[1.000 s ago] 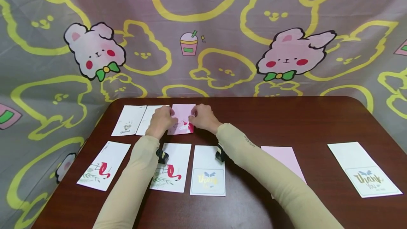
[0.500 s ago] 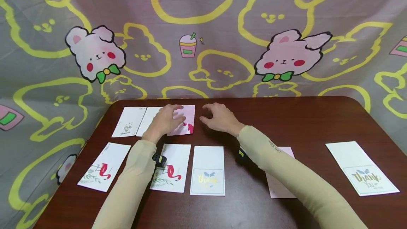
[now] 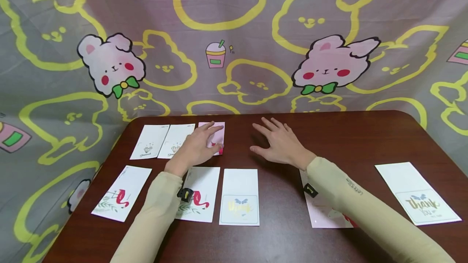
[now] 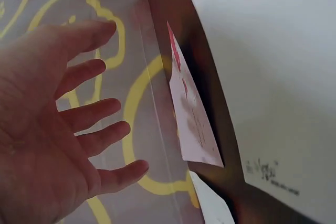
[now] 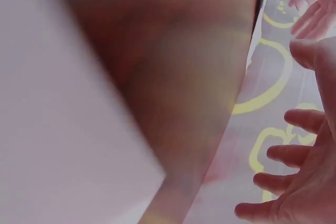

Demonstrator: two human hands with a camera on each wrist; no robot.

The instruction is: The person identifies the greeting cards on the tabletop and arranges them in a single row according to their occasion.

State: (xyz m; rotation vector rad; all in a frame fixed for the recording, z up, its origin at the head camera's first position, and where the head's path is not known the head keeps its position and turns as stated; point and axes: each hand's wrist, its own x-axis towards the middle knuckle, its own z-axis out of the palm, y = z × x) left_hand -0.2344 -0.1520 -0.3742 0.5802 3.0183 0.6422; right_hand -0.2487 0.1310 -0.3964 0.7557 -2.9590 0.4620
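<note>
In the head view my left hand (image 3: 197, 149) hovers over a pink card (image 3: 219, 137) in the back row, covering its left part. Its fingers are spread and hold nothing, as the left wrist view also shows. Whether any fingertip touches the card, I cannot tell. My right hand (image 3: 283, 141), fingers spread and nothing in them, is above the bare wood to the right of that card. Beneath my right wrist and forearm lies another pink card (image 3: 318, 214), partly hidden. Left of the back pink card are two white diamond cards, one (image 3: 149, 141) beside the other (image 3: 181, 133).
Nearer the front are two flamingo cards, one (image 3: 122, 194) at left and one (image 3: 204, 182) partly under my left wrist. A thank-you card (image 3: 239, 196) lies mid-front, another (image 3: 418, 194) far right. Behind the brown table (image 3: 278, 230) hangs a patterned cloth (image 3: 256, 44).
Both hands were at the back pink card's edges a second ago. The right hand has since moved off to the right and spread its fingers. The left has loosened and stays over the card.
</note>
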